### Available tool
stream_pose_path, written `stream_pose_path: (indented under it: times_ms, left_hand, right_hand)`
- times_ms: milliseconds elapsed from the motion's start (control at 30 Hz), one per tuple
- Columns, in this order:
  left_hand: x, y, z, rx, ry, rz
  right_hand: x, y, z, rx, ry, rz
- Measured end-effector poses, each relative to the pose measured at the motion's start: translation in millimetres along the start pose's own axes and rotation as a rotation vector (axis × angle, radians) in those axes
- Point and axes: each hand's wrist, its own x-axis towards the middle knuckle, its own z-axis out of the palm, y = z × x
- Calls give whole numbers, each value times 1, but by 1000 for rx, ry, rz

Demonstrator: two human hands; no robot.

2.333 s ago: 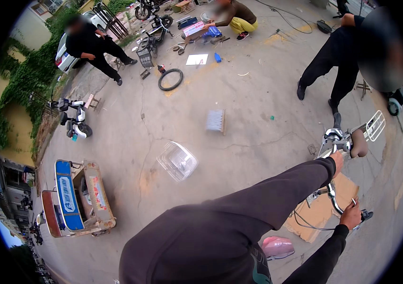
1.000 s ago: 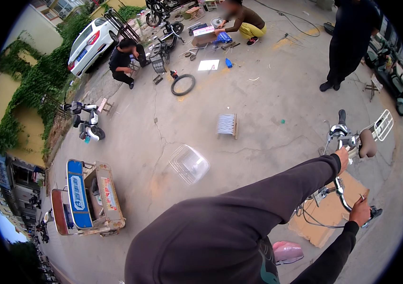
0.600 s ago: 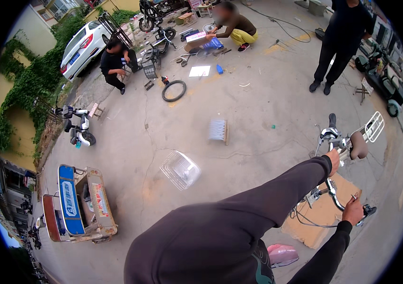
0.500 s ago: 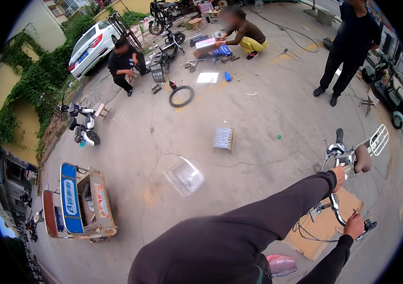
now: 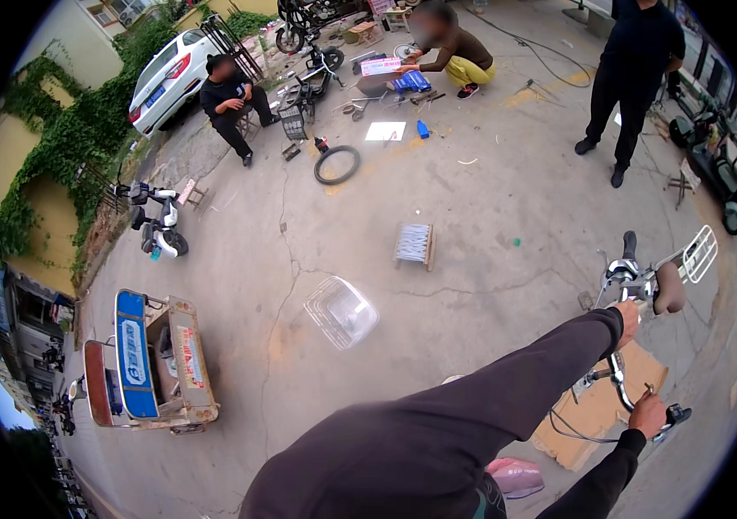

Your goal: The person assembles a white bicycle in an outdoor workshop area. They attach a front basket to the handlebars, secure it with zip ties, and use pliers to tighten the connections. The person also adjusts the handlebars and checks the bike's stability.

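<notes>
A bicycle stands at the right, with its brown saddle (image 5: 669,288), white rear rack (image 5: 699,253) and curved silver handlebar (image 5: 618,381) in view. My left hand (image 5: 627,323) is closed around the handlebar's middle; my sleeve hides part of the front end. Nearer, my right hand (image 5: 647,416) grips the handlebar close to its black end (image 5: 676,419). A small metal piece shows above that thumb, too small to name. Dark cables (image 5: 569,431) loop beneath the bar. Under it lies flat brown cardboard (image 5: 645,363).
A pink bag-like thing (image 5: 515,478) sits by my body. On the ground are a clear wire-ribbed basket (image 5: 341,311), a small woven stool (image 5: 414,244) and a tyre (image 5: 336,164). A cargo tricycle (image 5: 161,363) stands left. One person (image 5: 631,78) stands; two others sit or squat farther off.
The view has shifted slightly, so the ground objects sit a little differently. The seated person at the far left has become more upright. Both my hands remain on the handlebar.
</notes>
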Motion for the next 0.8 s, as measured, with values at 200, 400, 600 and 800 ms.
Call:
stream_pose_path:
  times_ms: [200,400,600,800]
  left_hand:
    - [-10,-5,-14,1,-5,0]
    - [-10,-3,-18,-7,-73,-55]
    - [-11,-2,-17,69,-83,16]
    - [-28,4,-12,133,62,-59]
  right_hand:
    - [-1,-4,-10,13,32,-9]
    - [-1,-5,-24,45,71,-93]
    - [-4,-8,-41,173,-67,-56]
    - [-49,7,-73,1448,-114,36]
